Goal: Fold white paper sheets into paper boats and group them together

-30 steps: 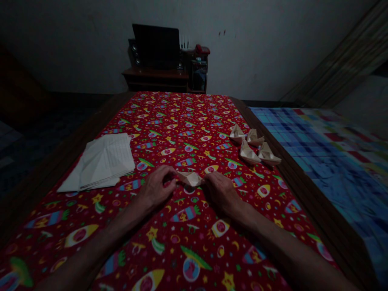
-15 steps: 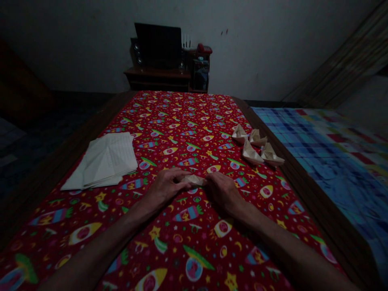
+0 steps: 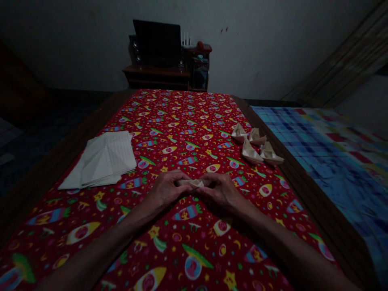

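A small folded paper piece [image 3: 195,183] is pinched between my two hands, just above the red patterned cloth [image 3: 188,226]. My left hand [image 3: 169,186] grips its left end, thumb along the near side and fingers behind. On the other end, my right hand [image 3: 220,188] closes in the same way, and the thumbs nearly meet in the middle. Fingers cover much of the paper, so its full shape is hidden. Several folded paper boats [image 3: 251,152] stand together to the right, beyond my right hand. Left of my left hand lies a stack of paper sheets [image 3: 106,159], the top one creased.
The cloth covers a long table with dark wooden edges [image 3: 342,230]. At its far end stand a black monitor [image 3: 157,43], speakers and a red telephone [image 3: 204,47] on a wooden desk [image 3: 156,74]. A blue checked cloth [image 3: 303,149] spreads at the right.
My right hand has turned, its thumb now on the paper's near side. Both hands have come closer together, and the paper has tilted, showing a pointed fold. Boats and sheets stay put.
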Demonstrator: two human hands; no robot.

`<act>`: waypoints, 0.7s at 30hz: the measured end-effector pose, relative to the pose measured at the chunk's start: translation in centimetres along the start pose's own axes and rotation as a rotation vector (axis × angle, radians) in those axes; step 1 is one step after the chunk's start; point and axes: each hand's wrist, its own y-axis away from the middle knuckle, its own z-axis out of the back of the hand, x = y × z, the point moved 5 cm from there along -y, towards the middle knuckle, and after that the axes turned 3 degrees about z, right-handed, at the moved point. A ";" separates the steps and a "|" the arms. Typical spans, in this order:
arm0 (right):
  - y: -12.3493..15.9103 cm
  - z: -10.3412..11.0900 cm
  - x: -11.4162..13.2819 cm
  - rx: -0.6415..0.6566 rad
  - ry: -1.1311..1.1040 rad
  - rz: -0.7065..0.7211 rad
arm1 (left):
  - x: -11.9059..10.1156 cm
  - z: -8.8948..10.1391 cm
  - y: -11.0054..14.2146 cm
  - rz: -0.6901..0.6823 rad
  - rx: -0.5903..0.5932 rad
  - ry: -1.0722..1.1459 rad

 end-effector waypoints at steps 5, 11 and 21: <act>0.2 0.1 -0.2 -0.029 -0.010 -0.100 | 0.6 -0.1 0.1 0.078 -0.002 0.021; 0.4 -0.2 -0.1 -0.027 -0.035 0.022 | 0.0 -0.5 0.2 0.006 0.114 -0.063; 0.1 -0.3 1.7 0.018 0.101 0.201 | -0.9 -0.9 0.8 -0.119 0.146 -0.054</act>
